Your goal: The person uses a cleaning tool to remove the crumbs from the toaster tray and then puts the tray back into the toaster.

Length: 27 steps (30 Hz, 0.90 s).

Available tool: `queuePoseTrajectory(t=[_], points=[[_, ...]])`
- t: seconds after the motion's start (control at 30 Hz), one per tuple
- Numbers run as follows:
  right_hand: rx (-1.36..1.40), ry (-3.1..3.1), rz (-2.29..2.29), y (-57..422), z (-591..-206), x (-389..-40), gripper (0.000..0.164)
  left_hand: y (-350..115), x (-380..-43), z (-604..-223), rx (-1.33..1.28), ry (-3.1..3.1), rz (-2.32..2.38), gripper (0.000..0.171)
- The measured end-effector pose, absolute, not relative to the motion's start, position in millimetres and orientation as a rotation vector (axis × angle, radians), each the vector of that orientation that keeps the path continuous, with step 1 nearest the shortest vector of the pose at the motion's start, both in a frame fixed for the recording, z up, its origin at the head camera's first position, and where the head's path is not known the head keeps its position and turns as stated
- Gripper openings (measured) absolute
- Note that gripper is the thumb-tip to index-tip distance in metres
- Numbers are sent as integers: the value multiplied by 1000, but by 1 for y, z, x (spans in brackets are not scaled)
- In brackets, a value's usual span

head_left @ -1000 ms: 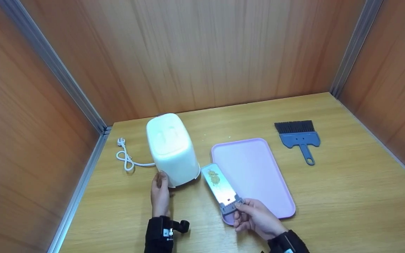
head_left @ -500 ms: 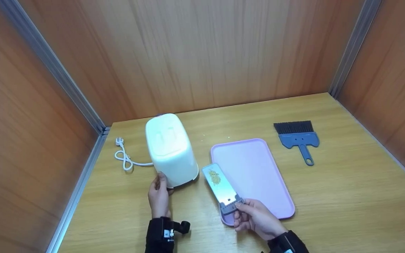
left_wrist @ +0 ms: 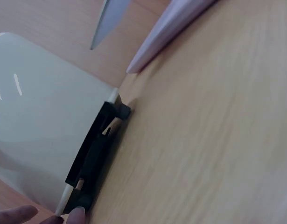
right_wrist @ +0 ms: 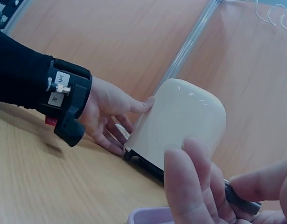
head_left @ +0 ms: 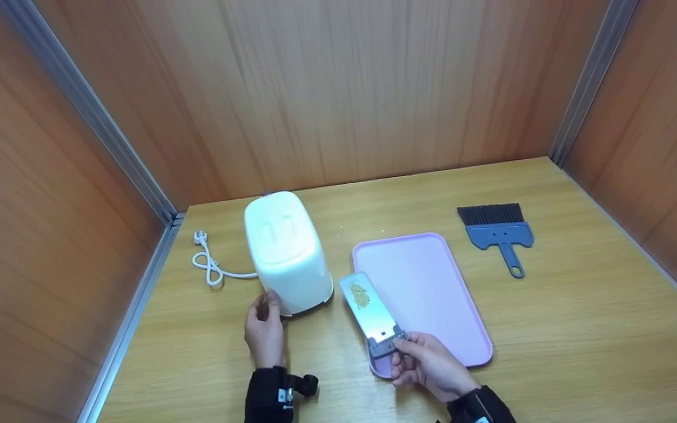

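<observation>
Rounded white toaster [head_left: 288, 258], dark base [left_wrist: 89, 144] down, flat silvery crumb tray [head_left: 376, 324] alongside, yellowish crumbs [head_left: 359, 296] on top

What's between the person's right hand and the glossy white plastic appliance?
The head view shows a flat silvery metal plate bearing tan crumbs, partly over the rectangular lilac tray, then bare wood.

Tray [head_left: 426, 294]: smooth, matt plastic. Left of tray: toaster [head_left: 296, 264], glossy plastic. By tray's left edge: plate [head_left: 378, 321], shiny metal. Right of tray: brush [head_left: 497, 234], matt plastic.
</observation>
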State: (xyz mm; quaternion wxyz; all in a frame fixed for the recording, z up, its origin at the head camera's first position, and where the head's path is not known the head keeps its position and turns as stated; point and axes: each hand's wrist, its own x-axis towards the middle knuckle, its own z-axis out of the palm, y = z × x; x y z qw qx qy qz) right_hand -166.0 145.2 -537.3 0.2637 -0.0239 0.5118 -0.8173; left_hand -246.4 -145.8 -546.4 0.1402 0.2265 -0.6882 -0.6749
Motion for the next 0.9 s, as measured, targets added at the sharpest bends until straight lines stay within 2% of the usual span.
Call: queuePoseTrajectory(t=[0.43,0.7,0.9], points=[[-68,1415,-2206,146,-535,-168,19,-147,-232,-532,657,-2012,-1868,75],[-28,1405,-2267,148,-530,-172,20,-140,-216,-519,503,-2198,-1787,46],[4,1394,-2320,144,-530,-176,18,-123,-208,-515,405,-2316,-1881,38]])
